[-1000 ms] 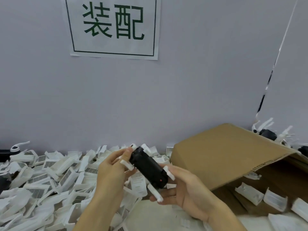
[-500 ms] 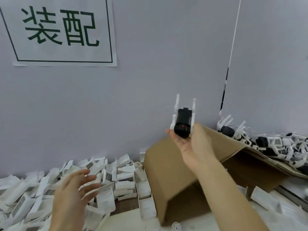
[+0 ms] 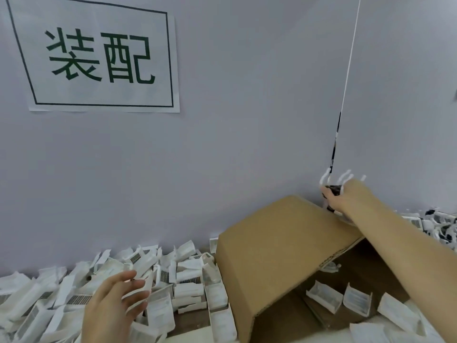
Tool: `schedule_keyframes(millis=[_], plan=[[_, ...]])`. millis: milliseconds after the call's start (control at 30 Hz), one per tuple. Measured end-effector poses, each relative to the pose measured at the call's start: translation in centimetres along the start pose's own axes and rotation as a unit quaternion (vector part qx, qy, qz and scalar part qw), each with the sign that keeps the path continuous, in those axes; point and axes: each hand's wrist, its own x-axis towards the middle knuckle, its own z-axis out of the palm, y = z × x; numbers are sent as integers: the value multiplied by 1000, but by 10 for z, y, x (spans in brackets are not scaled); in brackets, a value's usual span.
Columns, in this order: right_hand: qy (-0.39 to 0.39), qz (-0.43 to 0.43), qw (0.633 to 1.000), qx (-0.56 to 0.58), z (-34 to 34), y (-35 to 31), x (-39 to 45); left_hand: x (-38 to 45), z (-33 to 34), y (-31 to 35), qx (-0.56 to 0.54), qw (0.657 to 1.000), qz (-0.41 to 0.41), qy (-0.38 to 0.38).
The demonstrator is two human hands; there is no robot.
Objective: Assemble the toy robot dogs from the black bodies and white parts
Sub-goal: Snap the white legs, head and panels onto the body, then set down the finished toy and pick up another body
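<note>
My right hand (image 3: 342, 198) reached far right over the box (image 3: 279, 238), fingers wrapped round the dog (image 3: 333, 189), legs pointing up, above the finished pile (image 3: 440, 224). My left hand (image 3: 116, 300) hung open, empty, nearer the white parts (image 3: 188, 276) for the next dog.

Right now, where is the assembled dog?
In the head view it is far right, gripped in the right hand as the assembled dog, beyond the cardboard box by the wall corner.
</note>
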Motion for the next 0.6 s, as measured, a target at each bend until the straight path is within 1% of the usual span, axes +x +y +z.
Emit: schedule_keyframes(millis=[33, 67, 100, 133, 167, 200, 233, 267, 300, 333, 367, 433, 467, 533, 600], plan=[[18, 18, 995, 93, -5, 2, 2, 0, 0, 1, -5, 1000, -1, -2], [24, 68, 973, 218, -7, 1, -3, 0, 0, 1, -8, 1000, 1, -5], [21, 120, 933, 338, -6, -1, -8, 0, 0, 1, -8, 1000, 5, -10], [31, 166, 915, 366, -6, -1, -9, 0, 0, 1, -5, 1000, 10, -17], [26, 172, 931, 320, -4, 0, -8, 0, 0, 0, -1, 1000, 17, -24], [4, 147, 961, 235, 0, 0, -12, 0, 0, 0, 7, 999, 24, -30], [-16, 109, 981, 157, 3, 0, -13, 0, 0, -1, 17, 999, 32, -36], [-13, 49, 997, 64, 4, -1, -19, -1, 0, 0, 30, 998, 41, -41], [-8, -16, 1000, -2, 7, -4, -27, -1, 0, 0, 45, 997, 49, -46], [-21, -79, 996, -47, 11, -8, -39, -2, -2, 1, 63, 995, 56, -49], [-50, -131, 988, -62, 15, -11, -53, -2, -3, 2, 83, 993, 58, -57], [-113, -195, 974, -32, 29, -11, -89, -4, -4, 8, 133, 985, 54, -90], [-153, -207, 966, -17, 37, -8, -108, -5, -4, 12, 164, 978, 51, -115], [-254, -200, 946, -12, 52, 4, -151, -11, -5, 20, 236, 956, 53, -168], [-353, -162, 922, -5, 69, 30, -189, -17, -8, 27, 331, 915, 81, -217]])
